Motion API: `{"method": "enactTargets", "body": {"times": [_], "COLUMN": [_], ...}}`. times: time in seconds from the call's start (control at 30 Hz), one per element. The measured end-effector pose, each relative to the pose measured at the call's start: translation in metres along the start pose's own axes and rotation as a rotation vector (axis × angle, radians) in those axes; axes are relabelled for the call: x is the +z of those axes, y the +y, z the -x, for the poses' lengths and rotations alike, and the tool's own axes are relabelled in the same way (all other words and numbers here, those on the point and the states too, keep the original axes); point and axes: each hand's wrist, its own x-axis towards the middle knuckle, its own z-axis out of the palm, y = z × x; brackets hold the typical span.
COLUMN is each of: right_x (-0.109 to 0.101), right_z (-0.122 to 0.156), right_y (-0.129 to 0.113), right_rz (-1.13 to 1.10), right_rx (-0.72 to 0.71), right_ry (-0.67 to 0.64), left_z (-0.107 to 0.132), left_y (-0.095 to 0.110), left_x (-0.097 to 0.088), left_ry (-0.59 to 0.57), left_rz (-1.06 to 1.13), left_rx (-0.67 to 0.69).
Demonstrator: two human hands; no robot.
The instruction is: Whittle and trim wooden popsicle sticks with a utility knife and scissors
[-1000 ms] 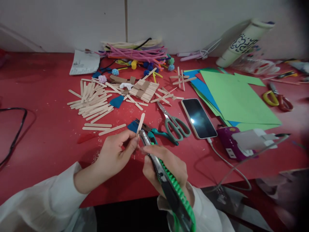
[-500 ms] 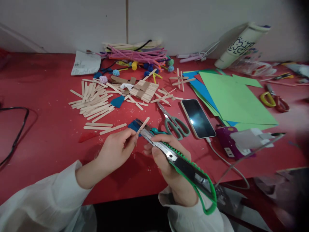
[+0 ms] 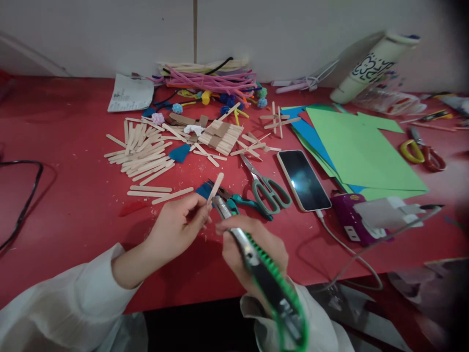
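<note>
Between thumb and fingers my left hand (image 3: 179,222) pinches a wooden craft stick (image 3: 216,187), its free end pointing up and away. My right hand (image 3: 252,249) is wrapped round a green and black utility knife (image 3: 276,288). The knife's metal tip is beside the stick, close to my left fingertips; whether it touches the stick I cannot tell. Behind the knife lie teal-handled pliers (image 3: 252,203) and a piece of blue felt (image 3: 203,189). Grey-handled scissors (image 3: 269,190) rest farther right. Three loose sticks (image 3: 151,188) lie left of my hands.
A heap of craft sticks (image 3: 142,154) and a joined stick panel (image 3: 222,137) lie at mid-table. Pipe cleaners (image 3: 208,80) are piled by the wall. To the right are a phone (image 3: 304,180) on a cable, green paper (image 3: 366,151), a purple power strip (image 3: 344,205) and a tumbler (image 3: 373,68).
My right hand has tilted the knife steeper, its handle end swinging down and left. More of the pliers shows now. My left hand still pinches the stick, which stands slightly more upright.
</note>
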Motion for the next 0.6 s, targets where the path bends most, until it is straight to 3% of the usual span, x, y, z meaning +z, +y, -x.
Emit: {"method": "enactTargets", "body": {"times": [0.07,0.13,0.27,0.43,0.53,0.6], "right_x": [-0.006,-0.011,-0.010,-0.001,0.001,0.000], "right_z": [-0.002,-0.002,-0.002,-0.002,-0.003,-0.002], "right_y": [0.000,0.000,-0.001,-0.004,-0.005,-0.005], "right_rz": [-0.187,-0.275,-0.058,0.179,0.216,0.183], "right_rx": [0.203,0.301,0.085,-0.260,-0.327,-0.283], "right_ry": [-0.008,-0.032,-0.017,-0.054,-0.099,-0.072], "left_z": [0.000,0.001,0.002,0.003,0.003,0.004], "left_y": [-0.002,-0.004,-0.003,0.001,0.001,0.000], "left_x": [0.000,0.000,0.001,0.003,0.003,0.003], "left_ry": [-0.010,-0.006,0.017,-0.003,0.045,0.074], "left_rz": [-0.157,-0.281,-0.361,-0.090,-0.059,-0.179], "left_rx": [0.076,0.140,0.143,-0.058,-0.054,0.001]}}
